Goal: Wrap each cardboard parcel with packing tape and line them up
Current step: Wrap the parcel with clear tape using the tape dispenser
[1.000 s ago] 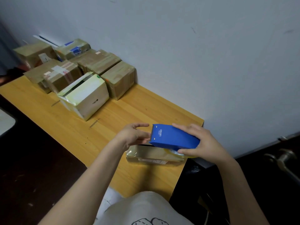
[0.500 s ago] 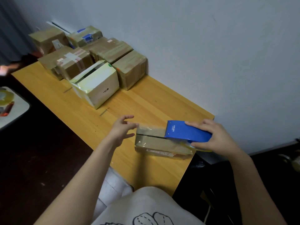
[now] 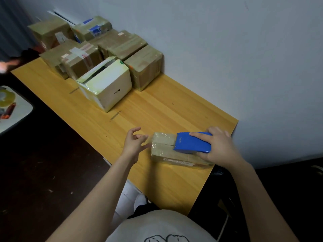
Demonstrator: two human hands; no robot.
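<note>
- Right hand [image 3: 219, 147] is clamped over the blue tape dispenser [image 3: 192, 142], forefinger laid flat along its top. You've got it pressed down on the flat cardboard parcel [image 3: 167, 149], and that pressure looks like what beds the tape onto the cardboard.
- Your left hand [image 3: 134, 143] hangs just off the parcel's left end, fingers spread and loosely curled, holding nothing. One fingertip comes very close to the box edge; whether it touches, I can't tell. It sits where it could steady the box if the dispenser drags it.
- That parcel lies near the table's [image 3: 166, 109] right front corner, long side running left to right, close to your body. Glossy film already shows on its left part, so this strip seems to run along the top seam.
- Farther back, against the wall [image 3: 227, 49], a cluster of taped brown boxes [image 3: 120, 44] sits packed together, touching one another. They read as the finished lot.
- One white box [image 3: 106, 82] stands in front of that cluster, shiny with tape, with a dark gap along its top edge. Whether that's an open flap is hard to say.
- Clear wood lies between the cluster and your parcel, which leaves room to slide this one across when it's wrapped.
- My guess on the risk: pull too hard with nothing bracing it and the light box could skid toward the table edge.
</note>
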